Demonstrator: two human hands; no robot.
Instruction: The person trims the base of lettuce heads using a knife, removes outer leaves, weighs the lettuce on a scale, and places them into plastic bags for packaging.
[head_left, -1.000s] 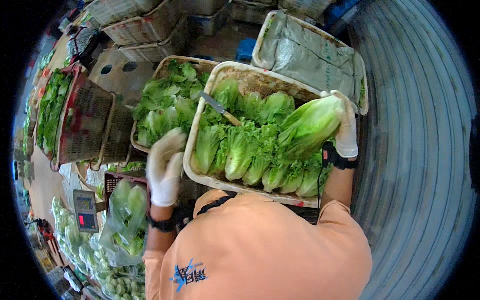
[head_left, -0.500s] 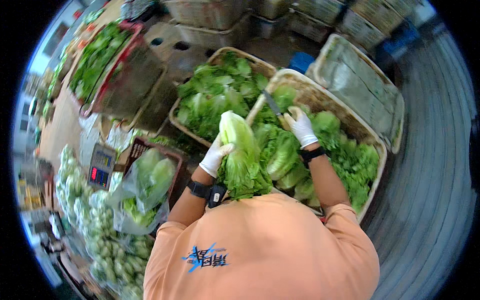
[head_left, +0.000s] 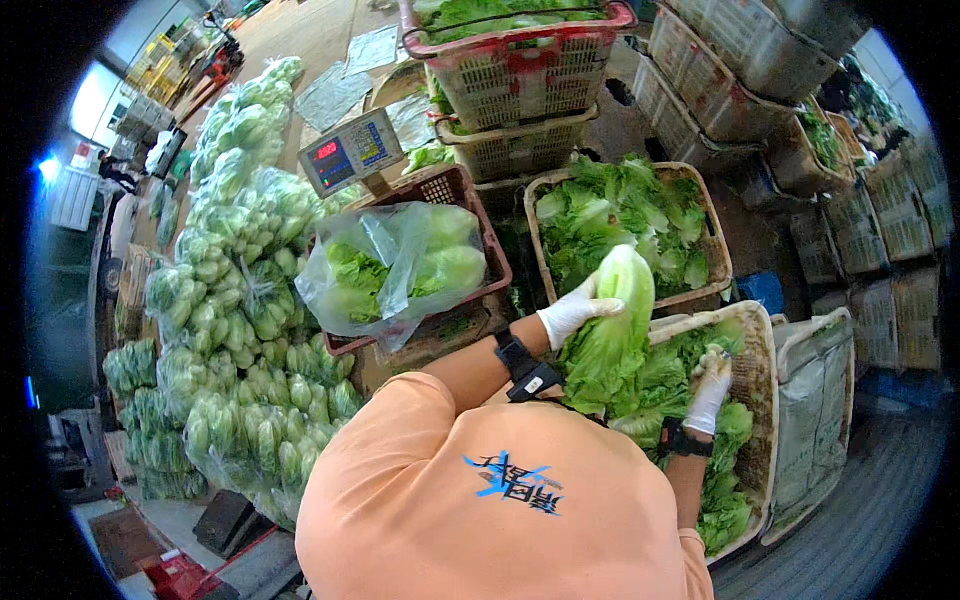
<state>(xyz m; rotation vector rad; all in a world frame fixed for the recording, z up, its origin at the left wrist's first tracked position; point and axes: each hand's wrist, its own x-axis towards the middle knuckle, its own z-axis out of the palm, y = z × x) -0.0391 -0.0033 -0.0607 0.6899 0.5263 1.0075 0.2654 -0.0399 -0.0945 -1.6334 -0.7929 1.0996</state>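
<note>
Currently I have the romaine lettuce head [head_left: 630,283] just right of the frame's centre, its pale stem end toward the top and its leaves hanging to the lower left. The white-gloved left hand [head_left: 572,310] grips it from the left side, thumb across the pale ribs. Lower and to the right, I find the gloved right hand [head_left: 711,388] with fingers curled; I cannot tell whether they close on anything. It sits over the lettuce crate [head_left: 765,400], a dirty off-white tub of green heads at the lower right. Above that, I see a second crate [head_left: 718,232] piled with leafy greens. At the centre, a clear plastic bag [head_left: 400,260] with lettuce inside lies over a dark red crate [head_left: 490,238], and the scale display [head_left: 350,152] stands at its upper left. Bagged lettuces [head_left: 250,340] heap down the left of my view. A red-rimmed basket [head_left: 520,85] of greens tops a stack at the upper centre, and a grey-covered crate [head_left: 812,410] fills the right edge of the working area.
</note>
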